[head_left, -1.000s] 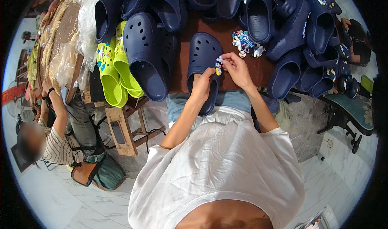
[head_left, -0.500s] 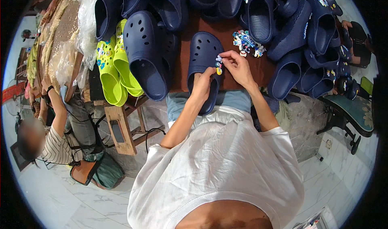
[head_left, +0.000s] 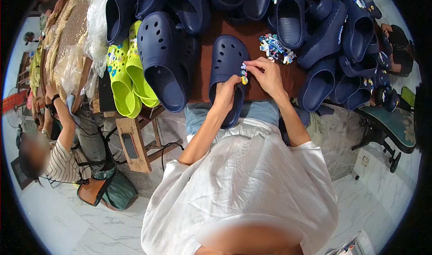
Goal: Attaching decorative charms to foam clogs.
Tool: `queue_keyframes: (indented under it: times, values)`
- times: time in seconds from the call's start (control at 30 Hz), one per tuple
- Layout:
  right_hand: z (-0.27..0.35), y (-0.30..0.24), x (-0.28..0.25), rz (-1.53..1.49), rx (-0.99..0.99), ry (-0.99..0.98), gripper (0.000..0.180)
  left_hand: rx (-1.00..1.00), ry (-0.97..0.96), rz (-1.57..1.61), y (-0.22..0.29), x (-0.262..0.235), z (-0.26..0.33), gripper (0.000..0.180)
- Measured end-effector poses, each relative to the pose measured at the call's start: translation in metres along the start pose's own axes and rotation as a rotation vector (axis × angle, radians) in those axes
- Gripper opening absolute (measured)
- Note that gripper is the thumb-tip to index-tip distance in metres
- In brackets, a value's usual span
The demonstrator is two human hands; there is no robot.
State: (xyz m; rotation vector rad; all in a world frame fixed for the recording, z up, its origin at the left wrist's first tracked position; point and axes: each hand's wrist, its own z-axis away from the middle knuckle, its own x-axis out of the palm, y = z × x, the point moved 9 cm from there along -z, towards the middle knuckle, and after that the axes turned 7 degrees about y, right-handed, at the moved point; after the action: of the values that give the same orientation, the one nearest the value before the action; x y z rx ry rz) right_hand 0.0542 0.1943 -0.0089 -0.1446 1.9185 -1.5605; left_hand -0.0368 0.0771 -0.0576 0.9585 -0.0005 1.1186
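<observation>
A navy blue clog (head_left: 225, 54) with holes in its toe lies on the brown tabletop in front of me, heel toward me. My left hand (head_left: 226, 94) grips its side, fingers inside the opening and thumb outside, close to small colourful shoe charms (head_left: 244, 80) on that side. The thumb and forefinger of my right hand (head_left: 267, 77) pinch together at a small pale charm (head_left: 244, 67) against the clog's right edge. A pile of loose colourful charms (head_left: 275, 48) lies just beyond my right hand.
Other navy clogs (head_left: 159, 61) crowd the table's left, back and right. Lime green clogs (head_left: 121, 81) with charms stand at the left. A wooden stool (head_left: 133, 144), a wheeled chair (head_left: 389, 124) and a person in a striped shirt (head_left: 65, 162) are around the table.
My right hand's fingers have shifted slightly at the charm on the clog's edge. The left hand and the clog have hardly moved.
</observation>
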Motion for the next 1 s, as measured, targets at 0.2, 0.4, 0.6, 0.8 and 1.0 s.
queue_keyframes:
  times: [0.2, 0.4, 0.6, 0.8, 1.0]
  values:
    - [-0.008, 0.009, 0.002, -0.052, 0.037, -0.009, 0.012, -0.051, 0.003, 0.004, 0.0, 0.002, 0.004, 0.014]
    - [-0.014, 0.036, 0.016, -0.173, 0.227, -0.193, 0.01, -0.027, 0.031, 0.031, -0.007, -0.004, -0.005, 0.013]
    - [-0.005, 0.022, 0.014, -0.106, 0.115, -0.154, 0.01, -0.097, 0.052, 0.037, -0.011, -0.004, -0.001, 0.009]
    - [0.009, 0.022, 0.006, -0.197, 0.131, -0.022, 0.011, -0.153, 0.016, 0.036, -0.016, -0.004, -0.002, 0.009]
    - [0.021, 0.033, 0.006, -0.261, 0.185, -0.016, 0.01, -0.062, 0.017, 0.007, -0.005, -0.002, 0.004, 0.009]
